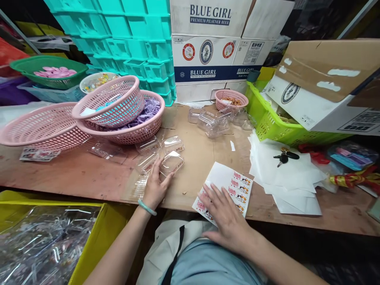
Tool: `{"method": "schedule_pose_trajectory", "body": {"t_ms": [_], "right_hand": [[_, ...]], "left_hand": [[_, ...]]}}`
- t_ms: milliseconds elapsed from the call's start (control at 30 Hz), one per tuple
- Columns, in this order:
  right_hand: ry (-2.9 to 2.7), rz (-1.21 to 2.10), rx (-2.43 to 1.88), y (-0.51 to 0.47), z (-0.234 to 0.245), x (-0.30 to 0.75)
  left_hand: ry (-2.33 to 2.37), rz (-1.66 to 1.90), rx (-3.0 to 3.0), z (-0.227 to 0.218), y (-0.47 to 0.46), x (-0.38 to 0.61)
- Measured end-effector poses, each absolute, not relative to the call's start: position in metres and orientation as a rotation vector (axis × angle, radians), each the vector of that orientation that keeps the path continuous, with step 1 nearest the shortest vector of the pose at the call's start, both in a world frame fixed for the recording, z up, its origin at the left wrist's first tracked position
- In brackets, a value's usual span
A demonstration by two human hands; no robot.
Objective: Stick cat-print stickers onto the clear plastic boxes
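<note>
Workbench (77,170) had pink baskets (121,113) left, then left hand (156,186), thumb and fingers parted, at clear boxes (172,161), hold unclear, then right hand (230,221) flat, gripping nothing, on cat-sticker sheet (235,185) by front edge.

This is looking like a small packing workshop: teal crates (133,29) and beer cartons (204,73) are standing stacked behind a worn table (89,172), pink baskets (127,105) are holding loose small pieces, and clear plastic boxes (172,160) are sharing the surface with a sheet of cat stickers (219,174)
</note>
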State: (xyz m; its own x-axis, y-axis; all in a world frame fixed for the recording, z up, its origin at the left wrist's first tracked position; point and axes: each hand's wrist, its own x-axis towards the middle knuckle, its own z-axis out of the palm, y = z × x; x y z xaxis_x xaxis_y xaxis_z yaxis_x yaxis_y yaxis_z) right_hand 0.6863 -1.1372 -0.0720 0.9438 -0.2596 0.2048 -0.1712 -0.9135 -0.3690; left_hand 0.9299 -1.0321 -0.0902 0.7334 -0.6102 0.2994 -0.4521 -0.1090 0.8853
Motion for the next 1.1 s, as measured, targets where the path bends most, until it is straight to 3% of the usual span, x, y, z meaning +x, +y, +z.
{"method": "schedule_pose_trajectory", "body": {"t_ms": [133,300,367,767,967,1100], "right_hand": [[0.238,-0.456,-2.919,-1.126,-0.087,0.649],[0.183,-0.712,-2.841,-1.146,-0.085,0.648],[0.141,-0.74,-2.845,-1.153,-0.084,0.651],[0.163,-0.673,-2.904,-1.173,-0.075,0.652],[0.514,-0.994,-2.568,-1.153,-0.063,0.671],[0.517,-0.98,-2.474,-1.148,-0.061,0.68]], "left_hand": [[-0.809,-0.032,1.872,-0.084,-1.017,0.897],[-0.527,-1.231,1.457,-0.067,-1.016,0.844],[-0.401,-1.402,1.288,-0.065,-1.023,0.836],[-0.337,-1.397,1.235,-0.065,-1.048,0.831],[-0.358,-1.252,1.154,-0.067,-1.061,0.814],[-0.353,-1.284,1.076,-0.066,-1.066,0.807]]}}
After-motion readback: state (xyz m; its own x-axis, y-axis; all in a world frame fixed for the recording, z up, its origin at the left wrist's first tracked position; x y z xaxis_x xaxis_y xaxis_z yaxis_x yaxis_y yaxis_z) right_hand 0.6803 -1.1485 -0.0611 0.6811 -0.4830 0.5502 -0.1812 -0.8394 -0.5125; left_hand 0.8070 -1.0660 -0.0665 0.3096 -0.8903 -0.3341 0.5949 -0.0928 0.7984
